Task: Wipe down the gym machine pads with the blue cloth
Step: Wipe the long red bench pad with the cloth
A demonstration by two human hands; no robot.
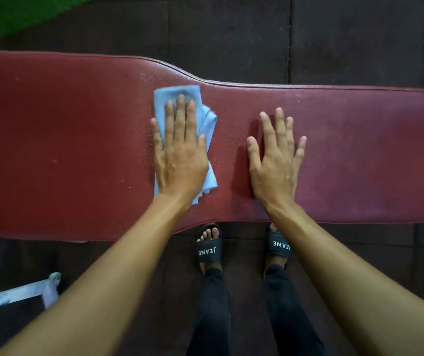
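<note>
A long dark-red padded bench (64, 140) runs across the view, wide on the left and narrower to the right. A folded light-blue cloth (205, 116) lies on the pad near its middle. My left hand (180, 152) rests flat on top of the cloth, fingers straight and pressed down, covering most of it. My right hand (275, 158) lies flat on the bare pad to the right of the cloth, fingers spread, holding nothing.
Dark rubber floor tiles (231, 34) surround the bench. My feet in black slides (209, 249) stand at the bench's near edge. A white metal frame part (26, 291) shows at the lower left. Green turf (5, 16) is at the top left corner.
</note>
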